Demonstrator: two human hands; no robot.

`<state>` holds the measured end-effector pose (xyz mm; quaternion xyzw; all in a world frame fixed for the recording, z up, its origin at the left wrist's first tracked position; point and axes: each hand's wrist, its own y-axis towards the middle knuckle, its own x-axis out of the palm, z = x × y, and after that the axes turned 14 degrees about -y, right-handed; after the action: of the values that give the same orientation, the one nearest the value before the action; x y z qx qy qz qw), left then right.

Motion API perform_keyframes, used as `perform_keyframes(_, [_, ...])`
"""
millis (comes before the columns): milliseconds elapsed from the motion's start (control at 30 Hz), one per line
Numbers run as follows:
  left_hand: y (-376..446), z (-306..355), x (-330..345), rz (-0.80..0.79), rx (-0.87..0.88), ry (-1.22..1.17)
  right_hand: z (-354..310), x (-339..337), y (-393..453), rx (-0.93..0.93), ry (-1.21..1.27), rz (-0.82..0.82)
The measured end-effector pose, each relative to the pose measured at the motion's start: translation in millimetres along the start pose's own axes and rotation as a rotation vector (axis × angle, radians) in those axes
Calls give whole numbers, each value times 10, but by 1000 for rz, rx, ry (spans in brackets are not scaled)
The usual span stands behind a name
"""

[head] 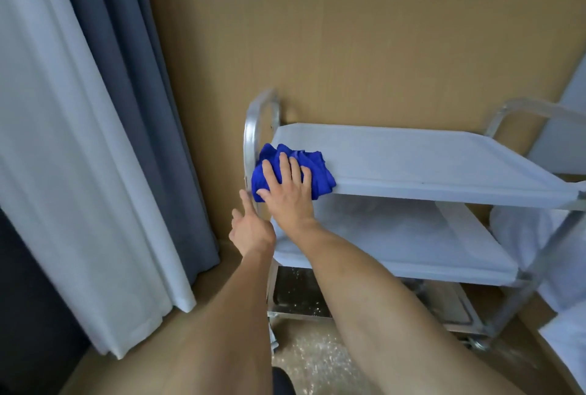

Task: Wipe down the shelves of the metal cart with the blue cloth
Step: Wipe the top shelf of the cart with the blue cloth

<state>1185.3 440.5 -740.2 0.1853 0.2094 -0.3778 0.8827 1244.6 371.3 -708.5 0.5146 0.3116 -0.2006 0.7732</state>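
no brand, label or writing can be read anywhere. the blue cloth [293,169] lies bunched at the near left corner of the top shelf [412,160] of the metal cart [513,293], spilling over the front edge; its long axis runs roughly along that front edge, left to right. the right hand [290,187] lies flat on the cloth, fingers straight and slightly spread, pointing towards the wall. the left hand [252,229] hovers just beside the cart's left handle [250,131], forefinger extended, holding nothing. the lower shelf [412,236] sits beneath.
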Motion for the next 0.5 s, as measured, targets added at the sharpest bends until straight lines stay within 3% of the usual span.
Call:
perform_keyframes(133, [-89, 118, 85, -34, -58, -30, 195, 48, -85, -10, 17, 60])
perform_keyframes(233, [-122, 220, 191, -33, -104, -30, 556, 112, -262, 87, 42, 103])
perform_keyframes(400, [-228, 412, 365, 19, -181, -17, 1735, 231, -840, 403, -57, 106])
perform_keyframes(500, [-516, 584, 498, 133, -27, 57, 2403, 217, -1075, 644, -81, 92])
